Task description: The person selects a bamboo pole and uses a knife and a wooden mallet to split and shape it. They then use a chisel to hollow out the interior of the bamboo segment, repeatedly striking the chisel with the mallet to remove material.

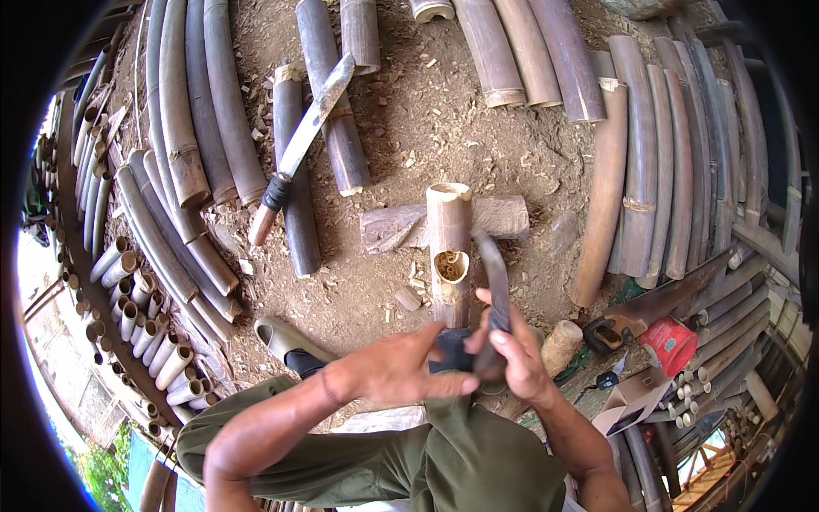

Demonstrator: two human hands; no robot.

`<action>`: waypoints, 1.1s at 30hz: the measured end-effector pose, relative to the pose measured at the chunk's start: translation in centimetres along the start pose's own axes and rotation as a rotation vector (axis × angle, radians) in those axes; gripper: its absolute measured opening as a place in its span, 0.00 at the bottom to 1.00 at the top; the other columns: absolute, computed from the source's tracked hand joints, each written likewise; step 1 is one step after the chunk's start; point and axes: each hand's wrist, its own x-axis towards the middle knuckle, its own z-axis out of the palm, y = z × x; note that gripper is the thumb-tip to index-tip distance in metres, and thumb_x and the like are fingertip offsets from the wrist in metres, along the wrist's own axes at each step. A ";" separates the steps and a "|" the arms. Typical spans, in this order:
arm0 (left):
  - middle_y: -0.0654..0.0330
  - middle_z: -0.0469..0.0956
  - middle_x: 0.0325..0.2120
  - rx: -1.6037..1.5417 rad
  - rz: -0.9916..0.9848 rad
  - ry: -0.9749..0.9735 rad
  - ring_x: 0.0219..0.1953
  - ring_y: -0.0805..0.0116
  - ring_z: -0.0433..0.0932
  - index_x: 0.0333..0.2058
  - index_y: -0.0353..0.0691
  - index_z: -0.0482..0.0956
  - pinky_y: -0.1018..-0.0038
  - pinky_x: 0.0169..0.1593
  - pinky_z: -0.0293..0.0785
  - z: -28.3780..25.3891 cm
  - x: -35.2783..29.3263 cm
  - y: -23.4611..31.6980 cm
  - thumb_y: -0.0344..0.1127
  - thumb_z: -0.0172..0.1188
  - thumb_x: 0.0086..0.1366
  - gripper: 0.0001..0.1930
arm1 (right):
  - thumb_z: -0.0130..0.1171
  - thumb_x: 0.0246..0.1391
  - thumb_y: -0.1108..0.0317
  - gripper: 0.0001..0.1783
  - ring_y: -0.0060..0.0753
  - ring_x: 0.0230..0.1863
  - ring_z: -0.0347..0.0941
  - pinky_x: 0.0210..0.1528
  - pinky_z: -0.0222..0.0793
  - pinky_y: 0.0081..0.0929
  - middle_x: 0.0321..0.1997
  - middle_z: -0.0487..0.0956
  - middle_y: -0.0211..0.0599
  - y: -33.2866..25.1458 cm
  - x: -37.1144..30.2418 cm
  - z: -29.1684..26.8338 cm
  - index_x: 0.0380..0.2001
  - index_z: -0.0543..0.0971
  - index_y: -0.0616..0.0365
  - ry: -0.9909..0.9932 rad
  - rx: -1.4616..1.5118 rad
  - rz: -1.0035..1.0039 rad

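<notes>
Right fingers [510, 348] grip knife [496, 290], pointing away; left fingers [420, 340] spread; notched bamboo [449, 229], long axis fore-and-aft.

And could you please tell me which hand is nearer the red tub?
Right: the right hand, gripping a knife, is left of the tub; the left hand is farther left.

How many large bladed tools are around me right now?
3: a machete across bamboo poles at upper left, a curved knife in your right hand, and a saw by the red container. Others may be hidden.
</notes>
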 end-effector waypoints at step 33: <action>0.67 0.72 0.20 -2.319 0.224 0.368 0.26 0.72 0.71 0.40 0.45 0.75 0.69 0.39 0.69 2.9 9.8 1.8 0.47 0.43 0.73 0.15 | 0.64 0.45 0.60 0.10 0.35 0.32 0.83 0.33 0.77 0.31 0.26 0.84 0.33 -12.8 14.8 5.4 0.25 0.82 0.54 -0.839 -2.115 -0.121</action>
